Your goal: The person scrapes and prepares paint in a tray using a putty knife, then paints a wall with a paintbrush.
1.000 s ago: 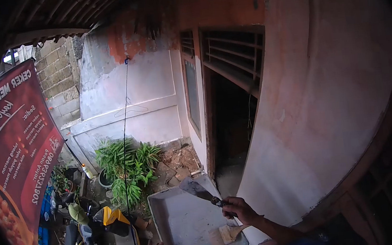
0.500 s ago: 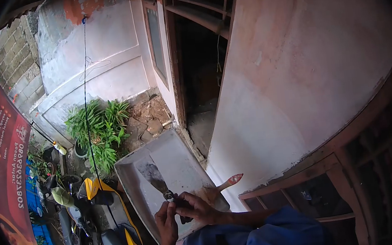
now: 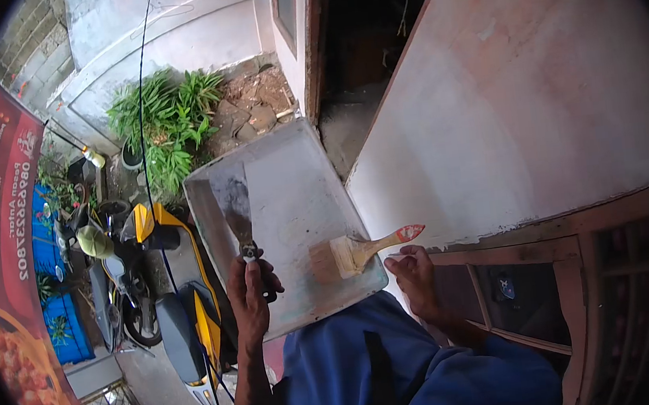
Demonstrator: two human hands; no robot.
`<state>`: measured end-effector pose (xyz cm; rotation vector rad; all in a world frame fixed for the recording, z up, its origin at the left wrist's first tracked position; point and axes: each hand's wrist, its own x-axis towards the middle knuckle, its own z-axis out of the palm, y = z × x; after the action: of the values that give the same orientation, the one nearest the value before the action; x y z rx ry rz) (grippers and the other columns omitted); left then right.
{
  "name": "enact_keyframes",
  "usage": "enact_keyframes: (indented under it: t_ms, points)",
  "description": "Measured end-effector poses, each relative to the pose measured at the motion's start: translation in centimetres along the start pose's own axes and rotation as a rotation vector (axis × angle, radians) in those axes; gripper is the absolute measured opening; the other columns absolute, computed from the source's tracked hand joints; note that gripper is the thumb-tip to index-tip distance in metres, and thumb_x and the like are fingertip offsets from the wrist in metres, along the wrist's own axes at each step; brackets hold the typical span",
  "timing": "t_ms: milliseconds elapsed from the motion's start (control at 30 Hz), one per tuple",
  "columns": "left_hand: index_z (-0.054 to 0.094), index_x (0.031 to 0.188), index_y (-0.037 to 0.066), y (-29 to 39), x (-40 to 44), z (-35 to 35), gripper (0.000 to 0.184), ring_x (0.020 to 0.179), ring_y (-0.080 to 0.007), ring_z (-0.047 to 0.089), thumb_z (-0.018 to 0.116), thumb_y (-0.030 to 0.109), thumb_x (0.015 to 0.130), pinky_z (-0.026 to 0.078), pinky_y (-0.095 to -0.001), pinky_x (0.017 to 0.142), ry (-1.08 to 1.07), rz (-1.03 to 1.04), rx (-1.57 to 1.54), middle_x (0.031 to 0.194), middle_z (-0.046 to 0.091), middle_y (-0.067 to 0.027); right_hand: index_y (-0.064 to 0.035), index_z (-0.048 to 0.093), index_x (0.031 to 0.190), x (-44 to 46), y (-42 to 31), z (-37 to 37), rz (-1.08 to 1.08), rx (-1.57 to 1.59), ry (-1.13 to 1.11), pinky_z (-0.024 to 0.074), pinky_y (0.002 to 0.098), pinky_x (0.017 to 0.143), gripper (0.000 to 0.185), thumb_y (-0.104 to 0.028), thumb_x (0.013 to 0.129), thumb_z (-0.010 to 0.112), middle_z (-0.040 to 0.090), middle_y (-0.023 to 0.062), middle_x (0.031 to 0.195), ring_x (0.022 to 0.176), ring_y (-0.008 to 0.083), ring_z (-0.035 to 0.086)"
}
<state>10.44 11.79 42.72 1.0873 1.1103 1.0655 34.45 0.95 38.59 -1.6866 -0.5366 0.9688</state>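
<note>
My left hand (image 3: 249,285) is wrapped round the dark handle of a scraper (image 3: 238,211), its wide blade pointing away from me over a grey tray-like surface (image 3: 291,182). My right hand (image 3: 414,276) is off the surface's right edge, thumb and fingers pinched together. A small pale bit shows at those fingertips, too small to name. Just beyond them lies a wide paintbrush (image 3: 355,253), bristles on the grey surface and red-tipped wooden handle sticking out past the edge.
A pale, patchy wall (image 3: 506,120) rises on the right above a wooden-framed window (image 3: 524,292). Green plants (image 3: 165,116) grow ahead, near a doorway (image 3: 357,57). Motorbikes (image 3: 183,320) and a red banner (image 3: 10,259) are on the left. A dark cable (image 3: 143,119) hangs down.
My hands were together at the scraper's handle. Now my right hand has moved away to the right, beside the brush handle, while my left keeps the scraper. The view has tilted downward.
</note>
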Motion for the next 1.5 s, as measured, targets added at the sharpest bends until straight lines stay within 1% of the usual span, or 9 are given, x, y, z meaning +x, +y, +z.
enact_keyframes:
  t_ms: [133,200,333,467,733,967,1300,1433,1500]
  points:
    - [0.051,0.102,0.004,-0.9,0.6,-1.0,0.024,0.049,-0.0061,0.046,0.043,0.025,0.094,0.035,-0.0199,0.041,-0.002,-0.084,-0.108,0.074,0.051,-0.0017,0.0009,0.050,0.111,3.5,0.6,0.4,-0.059,0.066,-0.158,0.0262,0.0158,0.043,0.036,-0.013,0.080,0.064,0.047,-0.0050,0.065,0.052,-0.0001,0.036]
    - [0.051,0.101,0.004,-1.0,0.6,-1.3,0.024,0.048,-0.0060,0.046,0.043,0.025,0.094,0.037,-0.0200,0.041,-0.029,-0.116,-0.112,0.074,0.051,-0.0021,0.0021,0.050,0.116,3.9,-0.2,1.1,-0.070,0.162,-0.169,0.0306,0.0143,0.046,0.039,-0.010,0.081,0.062,0.050,-0.0053,0.066,0.054,0.0000,0.041]
    - [0.051,0.099,0.004,-1.2,0.4,-1.6,0.024,0.048,-0.0056,0.046,0.042,0.026,0.095,0.036,-0.0194,0.042,-0.069,-0.148,-0.083,0.075,0.052,-0.0023,0.0038,0.054,0.106,3.8,-0.2,1.4,-0.136,0.009,-0.158,0.0422,0.0186,0.066,0.028,-0.010,0.083,0.062,0.057,0.0014,0.078,0.072,0.0054,0.053]
    - [0.054,0.098,0.003,-1.9,0.4,-1.8,0.024,0.046,-0.0050,0.045,0.043,0.024,0.093,0.033,-0.0183,0.039,-0.074,-0.161,-0.096,0.073,0.052,-0.0011,0.0043,0.054,0.099,3.5,0.2,1.5,-0.523,-0.181,-0.213,0.0431,0.0212,0.068,0.025,-0.012,0.083,0.063,0.057,0.0048,0.085,0.074,0.0085,0.053]
    - [0.055,0.095,0.003,-2.9,-0.1,-2.8,0.025,0.046,-0.0048,0.045,0.043,0.025,0.094,0.033,-0.0187,0.039,-0.111,-0.231,-0.119,0.069,0.052,-0.0006,0.0034,0.059,0.099,2.6,-3.5,4.8,-0.454,-0.314,-0.413,0.0471,0.0243,0.067,0.026,-0.014,0.080,0.065,0.063,0.0093,0.086,0.075,0.0118,0.059]
    - [0.055,0.092,0.003,-2.8,-0.9,-4.3,0.025,0.048,-0.0049,0.047,0.045,0.026,0.093,0.036,-0.0189,0.041,-0.117,-0.230,-0.021,0.070,0.055,-0.0011,0.0044,0.060,0.097,4.3,-9.4,5.3,-0.772,-0.270,-0.356,0.0470,0.0272,0.072,0.022,-0.010,0.081,0.063,0.063,0.0110,0.086,0.078,0.0157,0.060]
    - [0.056,0.084,0.002,-2.0,-3.1,-5.1,0.024,0.046,-0.0027,0.044,0.048,0.023,0.092,0.033,-0.0185,0.040,-0.081,-0.251,0.075,0.065,0.052,0.0020,0.0005,0.061,0.094,5.8,-13.2,11.8,-1.028,-0.297,-0.747,0.0478,0.0266,0.065,0.018,-0.013,0.083,0.062,0.063,0.0084,0.086,0.073,0.0140,0.061]
    - [0.055,0.080,0.003,-2.5,-4.3,-6.1,0.026,0.045,-0.0032,0.042,0.048,0.025,0.092,0.032,-0.0192,0.040,-0.050,-0.273,0.019,0.058,0.048,0.0026,0.0001,0.061,0.095,7.6,-13.3,12.3,-0.987,-0.288,-0.693,0.0466,0.0239,0.057,0.019,-0.015,0.083,0.062,0.063,0.0062,0.083,0.064,0.0096,0.057]
    - [0.055,0.077,0.004,-2.5,-4.7,-6.3,0.028,0.044,-0.0036,0.041,0.048,0.026,0.092,0.032,-0.0199,0.040,-0.023,-0.274,-0.022,0.054,0.045,0.0030,0.0001,0.061,0.095,8.7,-13.0,12.3,-1.165,-0.353,-0.540,0.0456,0.0223,0.058,0.019,-0.015,0.083,0.062,0.063,0.0049,0.083,0.065,0.0075,0.056]
